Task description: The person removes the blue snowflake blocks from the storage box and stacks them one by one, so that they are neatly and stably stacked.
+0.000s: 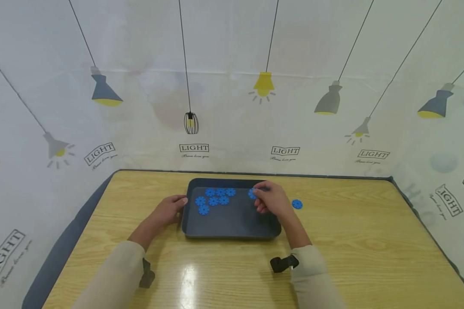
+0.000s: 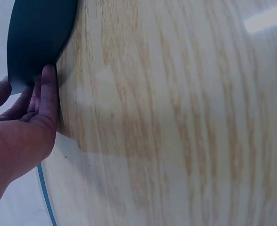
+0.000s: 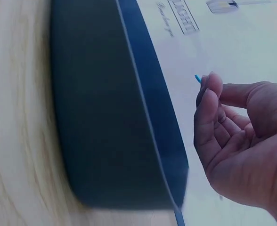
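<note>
A dark grey rectangular tray [image 1: 232,225] lies on the wooden table. My left hand [image 1: 171,210] holds its left edge, thumb at the rim and fingers against the outer wall, as the left wrist view shows. Several blue notched plastic discs [image 1: 213,201] lie flat in the tray's upper left part. Over the tray's right side, my right hand [image 1: 272,199] pinches one more blue notched disc [image 1: 251,193] between thumb and fingertips. Only a sliver of that disc [image 3: 197,78] shows in the right wrist view. Another single disc [image 1: 297,204] rests on the table, right of the tray.
The wooden table [image 1: 363,240] spreads around the tray on all sides. Behind it hangs a pale cloth backdrop [image 1: 232,103] printed with lamps, which also closes off the left and right sides. Each sleeve end has a dark strapped device [image 1: 284,263].
</note>
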`<state>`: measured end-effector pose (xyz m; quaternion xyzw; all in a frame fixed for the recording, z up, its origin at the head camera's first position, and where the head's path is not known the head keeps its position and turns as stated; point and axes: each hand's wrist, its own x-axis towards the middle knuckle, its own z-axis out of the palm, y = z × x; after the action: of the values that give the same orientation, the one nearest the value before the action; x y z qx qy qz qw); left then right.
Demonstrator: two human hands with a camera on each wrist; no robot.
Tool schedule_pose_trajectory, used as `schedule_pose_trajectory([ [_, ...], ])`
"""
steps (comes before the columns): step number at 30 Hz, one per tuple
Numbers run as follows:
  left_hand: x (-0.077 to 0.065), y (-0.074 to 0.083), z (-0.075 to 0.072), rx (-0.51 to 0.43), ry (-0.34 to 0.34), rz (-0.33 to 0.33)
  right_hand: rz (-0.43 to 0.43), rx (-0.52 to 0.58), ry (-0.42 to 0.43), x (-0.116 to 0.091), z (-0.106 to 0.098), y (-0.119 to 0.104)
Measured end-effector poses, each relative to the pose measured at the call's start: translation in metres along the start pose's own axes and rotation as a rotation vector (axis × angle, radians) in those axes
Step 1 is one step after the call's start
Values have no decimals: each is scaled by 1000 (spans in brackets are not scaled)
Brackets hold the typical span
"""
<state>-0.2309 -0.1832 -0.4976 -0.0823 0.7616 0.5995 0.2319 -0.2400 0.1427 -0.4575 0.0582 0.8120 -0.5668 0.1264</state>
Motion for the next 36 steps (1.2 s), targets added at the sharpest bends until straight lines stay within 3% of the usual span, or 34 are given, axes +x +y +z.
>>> schedule_pose_trajectory([
  [11,-2,-1,0,4,7,-2,-11,189,130,-8,-46,27],
  [20,1,-3,-1,12,4,12,56,299,273,-8,-77,58],
  [29,2,-3,-1,10,-2,15,132,338,294,-10,-92,71],
  [36,0,-1,-1,-7,-5,16,166,345,242,-10,-96,79],
])
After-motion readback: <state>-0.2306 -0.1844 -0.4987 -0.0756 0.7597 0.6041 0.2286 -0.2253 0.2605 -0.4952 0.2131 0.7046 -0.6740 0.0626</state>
